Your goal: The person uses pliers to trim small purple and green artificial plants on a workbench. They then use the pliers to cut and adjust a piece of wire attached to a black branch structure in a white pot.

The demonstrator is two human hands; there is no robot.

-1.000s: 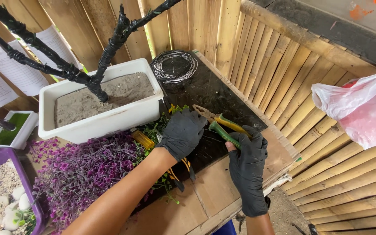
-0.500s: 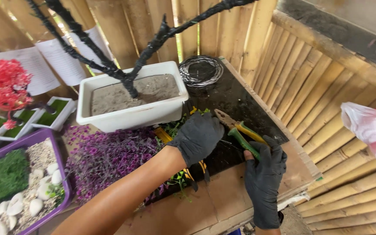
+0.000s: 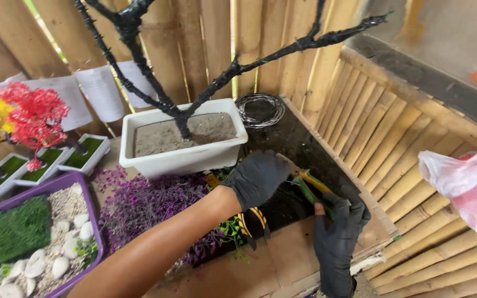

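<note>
Dark, dirt-stained wooden worktop is sitting in a corner of slatted bamboo walls, with paler plywood boards lying at the near edge. White sheets of paper are hanging on the back slats.

Left hand in a black rubbery glove is curling palm-down over the green-and-yellow-handled cutters, fingers bent around the head end; what is sitting under the palm is hidden, possibly a stem. Right hand, also black-gloved, is clenching the cutter handles from below, a bare fingertip poking through the glove. The cutters are lying tilted between both hands, above the dark worktop's right side.

White rectangular plastic planter filled with grey sandy fill is standing just behind the left hand, a bare black tape-wrapped branching trunk rising from it. Coil of thin grey wire is resting behind the planter. Heap of purple artificial foliage is lying under the forearm. Purple tray with green turf and white pebbles is sitting far left. Pink plastic bag is hanging at right.
</note>
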